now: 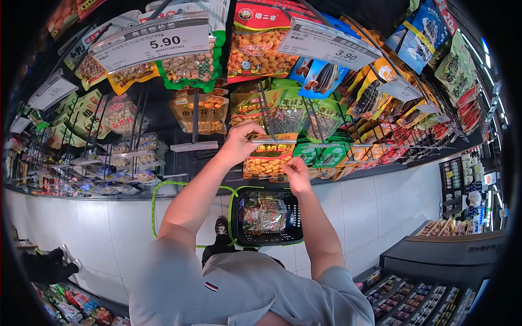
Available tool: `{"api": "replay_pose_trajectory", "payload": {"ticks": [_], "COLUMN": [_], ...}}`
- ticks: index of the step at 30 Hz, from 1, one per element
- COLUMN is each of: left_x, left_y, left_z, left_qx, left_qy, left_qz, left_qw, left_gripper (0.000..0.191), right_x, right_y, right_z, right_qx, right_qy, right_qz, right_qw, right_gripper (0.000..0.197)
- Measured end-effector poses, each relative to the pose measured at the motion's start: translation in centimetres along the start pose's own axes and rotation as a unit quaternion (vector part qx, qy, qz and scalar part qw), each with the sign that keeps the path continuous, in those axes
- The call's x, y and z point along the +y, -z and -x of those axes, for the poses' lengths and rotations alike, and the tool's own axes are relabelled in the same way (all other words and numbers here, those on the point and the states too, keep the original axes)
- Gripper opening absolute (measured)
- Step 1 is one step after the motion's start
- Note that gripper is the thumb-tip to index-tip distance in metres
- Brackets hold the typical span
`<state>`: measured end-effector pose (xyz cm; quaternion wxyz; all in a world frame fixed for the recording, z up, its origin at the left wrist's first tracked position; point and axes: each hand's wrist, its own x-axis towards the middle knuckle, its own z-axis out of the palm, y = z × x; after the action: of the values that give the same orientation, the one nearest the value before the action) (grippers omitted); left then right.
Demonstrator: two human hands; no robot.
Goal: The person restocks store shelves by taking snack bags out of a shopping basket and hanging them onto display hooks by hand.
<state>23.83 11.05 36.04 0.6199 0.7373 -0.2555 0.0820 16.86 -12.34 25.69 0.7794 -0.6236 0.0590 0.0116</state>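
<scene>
A yellow and red bag of beans hangs at a peg hook with a clear tag holder across its top. My left hand is at the bag's upper left corner by the hook's end, fingers bent; its grip is partly hidden. At the lower right edge of the same bag, my right hand pinches the packaging between thumb and fingers. Just behind hangs a similar bag, beside green bags of sunflower seeds. Below my hands a black shopping basket with green edging holds several snack packs.
Price tags on holders jut out above my hands, and metal hooks stick out from the rack. A green basket-like frame stands left of the basket. Another person's dark-clothed legs are at lower left. A dark display counter stands at right.
</scene>
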Motion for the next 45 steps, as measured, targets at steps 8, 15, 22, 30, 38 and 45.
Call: {"api": "replay_pose_trajectory", "payload": {"ticks": [8,15,22,30,38,45], "left_x": [-0.3,0.1,-0.2,-1.2,-0.9,-0.7], "left_y": [-0.6,-0.1,0.6,0.8,-0.6,-0.7], "left_z": [0.1,0.5,-0.2,-2.0,-3.6,-3.1], "left_qx": [0.027,0.075,0.099,0.052,0.043,-0.019], "left_qy": [-0.083,-0.149,-0.24,-0.218,-0.074,0.046], "left_qz": [-0.056,-0.237,-0.316,-0.338,-0.365,-0.418], "left_qw": [0.995,0.957,0.912,0.914,0.927,0.907], "left_gripper": [0.031,0.042,0.048,0.035,0.032,0.052], "right_x": [0.1,0.2,0.1,0.0,3.1,7.9], "right_y": [-0.4,-0.8,-1.3,-2.2,-0.7,4.5], "right_z": [-0.2,-1.8,-4.3,-8.6,-7.6,9.1], "right_qx": [0.01,0.024,0.026,0.095,0.086,0.104], "right_qy": [-0.017,-0.001,-0.022,-0.093,0.076,-0.145], "right_qz": [-0.03,-0.007,-0.054,0.067,0.28,0.091], "right_qw": [0.999,1.0,0.998,0.989,0.953,0.98], "right_gripper": [0.019,0.017,0.017,0.01,0.033,0.016]}}
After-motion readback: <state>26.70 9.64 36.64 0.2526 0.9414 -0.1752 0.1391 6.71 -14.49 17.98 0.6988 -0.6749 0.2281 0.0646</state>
